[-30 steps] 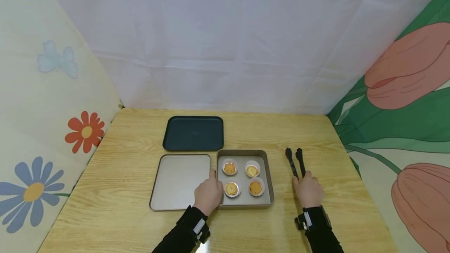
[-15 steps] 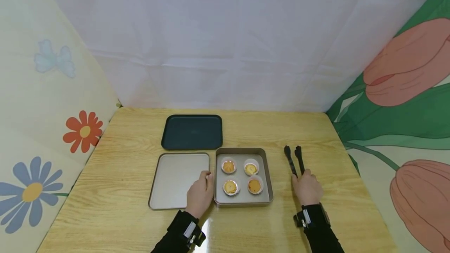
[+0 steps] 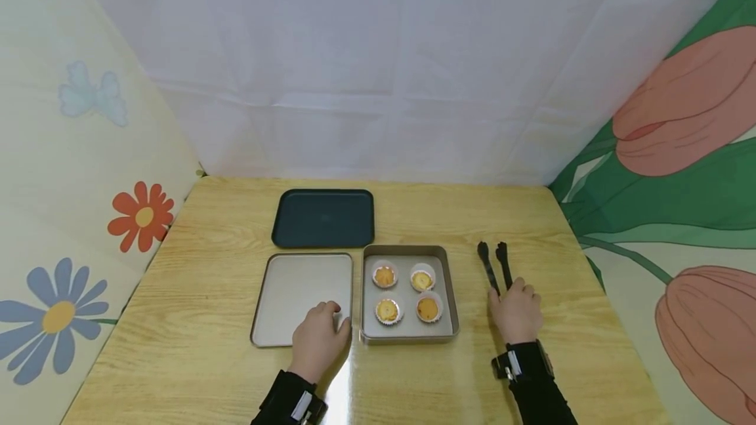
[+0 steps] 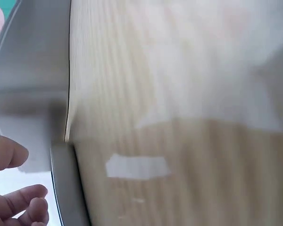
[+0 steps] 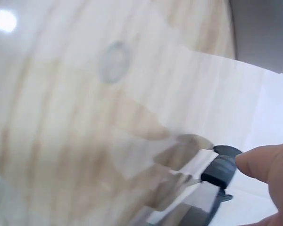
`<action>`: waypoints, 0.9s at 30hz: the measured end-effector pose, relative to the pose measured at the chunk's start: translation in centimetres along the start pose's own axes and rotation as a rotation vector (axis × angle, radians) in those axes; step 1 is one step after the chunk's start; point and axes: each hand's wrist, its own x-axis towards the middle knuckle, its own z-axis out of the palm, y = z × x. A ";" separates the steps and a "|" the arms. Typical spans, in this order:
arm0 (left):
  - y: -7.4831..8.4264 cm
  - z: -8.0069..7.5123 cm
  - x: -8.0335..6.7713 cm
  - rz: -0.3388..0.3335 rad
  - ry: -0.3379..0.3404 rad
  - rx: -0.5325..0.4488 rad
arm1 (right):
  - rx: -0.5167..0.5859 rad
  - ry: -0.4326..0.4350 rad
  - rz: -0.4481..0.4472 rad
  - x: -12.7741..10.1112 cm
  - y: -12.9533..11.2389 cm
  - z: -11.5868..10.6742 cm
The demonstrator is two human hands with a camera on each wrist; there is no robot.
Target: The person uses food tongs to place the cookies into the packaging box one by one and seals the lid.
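Left hand [image 3: 319,341] back onto flat tray [image 3: 283,294]; tongs [image 3: 496,267] half-covered.

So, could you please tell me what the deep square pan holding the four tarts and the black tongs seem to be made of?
The deep square champagne-gold pan looks like coated metal: thin rolled rim and a soft satin sheen. The black tongs under the right hand look like matte plastic or nylon, dull with no glint, though silicone-coated metal cannot be ruled out.

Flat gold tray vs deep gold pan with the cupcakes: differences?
The flat gold metal tray has a low rim; the deep gold metal pan has tall walls. The tray holds nothing, with the left hand at its near edge; the pan holds four cupcakes. Both are gold and roughly square.
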 end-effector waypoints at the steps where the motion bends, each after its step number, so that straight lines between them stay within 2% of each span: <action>1: 0.1 0.1 -0.2 0.010 -0.002 0.008 | -0.002 0.037 -0.018 -0.1 -0.1 -0.1; 3: 0.3 0.3 -0.4 0.021 -0.002 0.014 | -0.011 0.100 -0.053 -0.1 -0.3 -0.3; 6: 0.5 0.5 -0.6 0.021 -0.013 0.018 | -0.019 0.136 -0.070 -0.2 -0.6 -0.7; 12: 0.6 0.8 -0.6 -0.018 -0.092 0.026 | -0.009 0.129 -0.069 -0.2 -1.6 -1.7; 15: 0.7 0.8 -0.5 -0.017 -0.120 0.042 | -0.007 0.134 -0.085 -0.2 -2.0 -2.1; 22: 0.8 1.1 -0.5 0.023 -0.149 0.038 | 0.008 0.121 -0.119 -0.4 -2.4 -2.2; 27: 0.7 1.3 -0.4 0.008 -0.151 -0.001 | 0.019 0.160 -0.181 -0.5 -2.8 -2.3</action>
